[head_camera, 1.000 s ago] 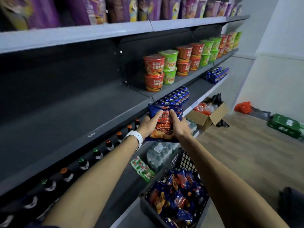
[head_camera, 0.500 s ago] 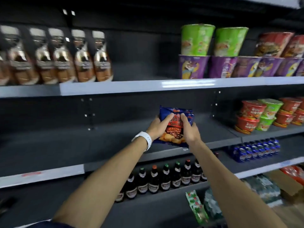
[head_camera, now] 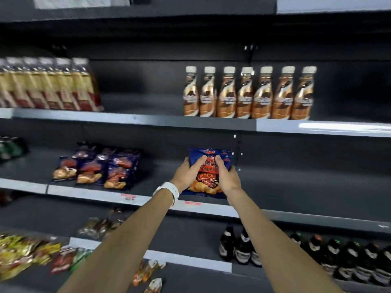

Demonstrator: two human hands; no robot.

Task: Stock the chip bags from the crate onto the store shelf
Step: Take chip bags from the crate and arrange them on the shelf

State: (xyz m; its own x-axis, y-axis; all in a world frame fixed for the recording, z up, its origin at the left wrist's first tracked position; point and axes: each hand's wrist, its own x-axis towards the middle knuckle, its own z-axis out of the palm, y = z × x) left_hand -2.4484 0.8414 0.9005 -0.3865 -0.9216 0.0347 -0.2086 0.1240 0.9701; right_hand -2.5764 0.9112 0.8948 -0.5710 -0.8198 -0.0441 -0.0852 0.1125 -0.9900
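A blue and red barbecue chip bag [head_camera: 209, 157] is held upright between both hands, just above the front of the dark middle shelf [head_camera: 296, 187]. My left hand [head_camera: 187, 173], with a white wristband, grips its left side. My right hand [head_camera: 227, 177] grips its right side. To the left on the same shelf lie several matching chip bags [head_camera: 97, 168] in rows. The crate is out of view.
Brown drink bottles [head_camera: 247, 96] and yellow-red packs [head_camera: 48, 85] stand on the shelf above. Dark beer bottles [head_camera: 317, 256] line the shelf below at the right. Loose snack packets [head_camera: 27, 252] lie at the lower left. Bare shelf stretches between the stocked bags and the held bag.
My view has swung from the crate and floor up and left along the shelves. Both hands carried the chip bag up to the middle shelf, near the stocked bags.
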